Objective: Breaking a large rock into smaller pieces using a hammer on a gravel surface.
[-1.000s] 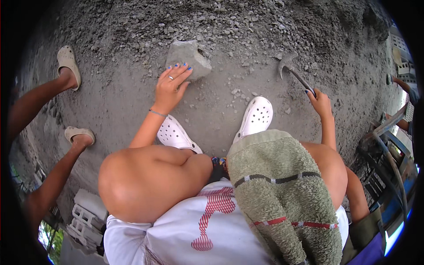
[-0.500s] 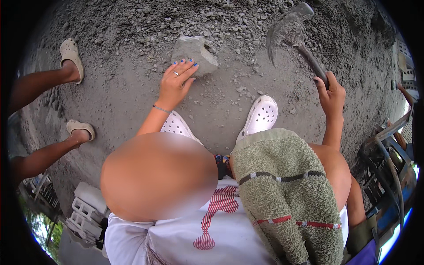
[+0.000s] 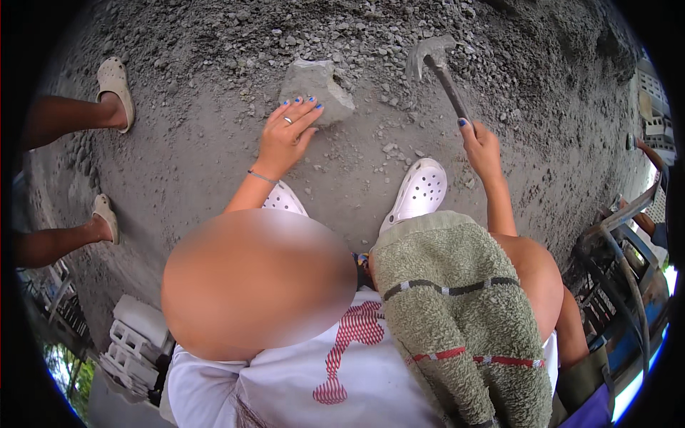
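Observation:
A grey chunk of rock [image 3: 314, 82] with a rough notch at its right side lies on the dusty ground ahead of me. The fingers of my left hand [image 3: 285, 139] are stretched out, their tips resting on the near side of the rock. My right hand [image 3: 484, 148] is wrapped round the dark handle of a hammer [image 3: 446, 82], thumb along the shaft. The hammer's curved, dust-covered head is raised to the right of the rock, apart from it. A green towel [image 3: 449, 299] is draped over my right thigh.
Crushed gravel [image 3: 371, 32] spreads beyond the rock. My white clogs [image 3: 421, 189] stand near it. At the left are another person's feet in beige clogs [image 3: 115, 89]. Concrete blocks [image 3: 132, 349] sit at the lower left, and a metal frame [image 3: 628, 264] stands at the right.
My right hand and the hammer have moved left, toward the rock, and the hammer head has turned. My left hand stays on the rock. The other person's nearer foot has shifted left.

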The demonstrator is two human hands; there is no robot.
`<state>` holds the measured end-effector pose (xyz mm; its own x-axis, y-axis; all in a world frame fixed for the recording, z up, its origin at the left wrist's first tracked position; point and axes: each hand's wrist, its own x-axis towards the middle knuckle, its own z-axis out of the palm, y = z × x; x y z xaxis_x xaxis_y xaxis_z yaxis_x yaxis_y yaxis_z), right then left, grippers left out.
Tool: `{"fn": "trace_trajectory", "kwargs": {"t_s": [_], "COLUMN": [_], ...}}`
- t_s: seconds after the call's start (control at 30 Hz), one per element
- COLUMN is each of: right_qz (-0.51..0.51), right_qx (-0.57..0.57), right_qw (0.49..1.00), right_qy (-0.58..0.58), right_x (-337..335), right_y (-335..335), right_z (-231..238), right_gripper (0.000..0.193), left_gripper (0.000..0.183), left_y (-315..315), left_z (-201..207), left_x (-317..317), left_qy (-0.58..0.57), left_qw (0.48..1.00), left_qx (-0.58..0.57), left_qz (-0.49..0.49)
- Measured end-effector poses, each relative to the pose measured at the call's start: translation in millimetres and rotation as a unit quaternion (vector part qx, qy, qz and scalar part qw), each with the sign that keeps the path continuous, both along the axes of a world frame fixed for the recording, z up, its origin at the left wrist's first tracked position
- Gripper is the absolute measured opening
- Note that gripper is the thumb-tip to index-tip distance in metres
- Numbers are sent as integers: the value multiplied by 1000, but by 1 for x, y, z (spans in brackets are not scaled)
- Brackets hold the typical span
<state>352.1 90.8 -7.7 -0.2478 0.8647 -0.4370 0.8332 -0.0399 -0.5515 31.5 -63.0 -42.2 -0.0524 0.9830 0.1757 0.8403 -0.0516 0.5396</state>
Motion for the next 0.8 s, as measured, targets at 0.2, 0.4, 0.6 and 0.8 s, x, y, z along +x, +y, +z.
{"fn": "trace_trajectory", "kwargs": {"t_s": [0.2,0.4,0.6,0.8], "right_qz": [-29,125,198,521], "right_qx": [112,62,-6,35], "right_qw": [977,979,967,835], "right_qy": [179,-149,-158,-174], "right_x": [-18,0,-15,-15], "right_y": [-14,-16,-7,8], "right_z": [31,-35,29,32], "right_gripper": [31,38,35,29], "left_gripper": [37,35,38,38], "left_y": [0,0,1,-1], "left_z": [2,2,0,1], "left_x": [2,1,2,3], "left_qy": [4,-1,1,-7], "left_qw": [1000,1000,1000,1000], "left_qx": [-1,-6,11,10], "left_qz": [1,3,4,12]}}
